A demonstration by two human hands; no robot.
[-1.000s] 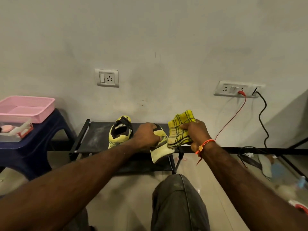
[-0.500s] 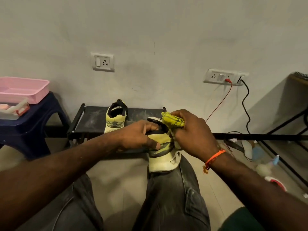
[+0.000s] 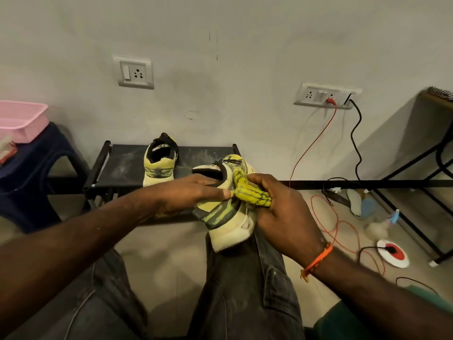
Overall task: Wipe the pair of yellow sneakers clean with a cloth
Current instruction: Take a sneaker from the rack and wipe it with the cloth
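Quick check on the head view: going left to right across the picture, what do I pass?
pink tray → blue stool → sneaker on the rack → left hand → cloth → right hand → wall socket with red plug

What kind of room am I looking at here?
Probably a room in a home: a low shoe rack against a plain wall, wall sockets with cables trailing over a tiled floor, and a plastic stool.
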